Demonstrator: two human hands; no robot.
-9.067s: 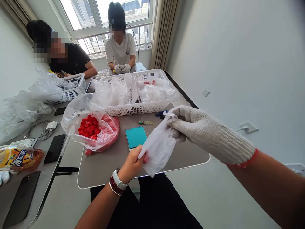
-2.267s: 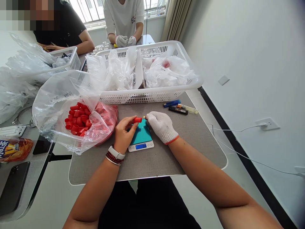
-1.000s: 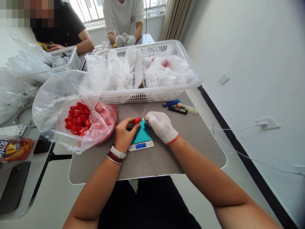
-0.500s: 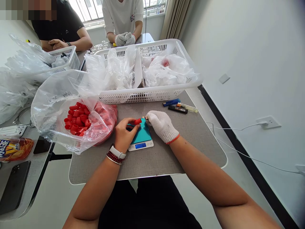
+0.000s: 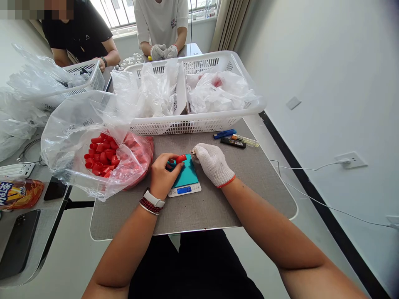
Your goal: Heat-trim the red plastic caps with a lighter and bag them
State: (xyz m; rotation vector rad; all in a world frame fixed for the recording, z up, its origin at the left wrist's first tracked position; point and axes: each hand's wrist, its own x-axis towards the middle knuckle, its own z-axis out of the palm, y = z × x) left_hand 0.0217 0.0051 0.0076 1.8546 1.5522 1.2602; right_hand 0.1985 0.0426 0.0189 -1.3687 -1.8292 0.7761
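Left hand (image 5: 162,176), bare, with a watch (image 5: 150,198) and bead bracelet (image 5: 147,205) at the wrist: narrow pinch on a red plastic cap (image 5: 181,159), held over the teal pad (image 5: 187,174) of a digital pocket scale (image 5: 192,189). Right hand (image 5: 213,164), in a white knit glove (image 5: 218,174) with red cuff: fingers curled narrow, tips just beside the cap's far end; cannot tell if they hold anything. Scale readout too small to read.

From the scale, at 9 o'clock: clear plastic bag (image 5: 75,137) of loose red caps (image 5: 99,151), on a grey mat (image 5: 193,211). At 12 o'clock: white plastic basket (image 5: 187,128) of crumpled bags (image 5: 218,93). At 2 o'clock: lighters (image 5: 233,143). Beyond the basket: a co-worker's gloved hands (image 5: 162,52), clasped above the counter (image 5: 190,50).
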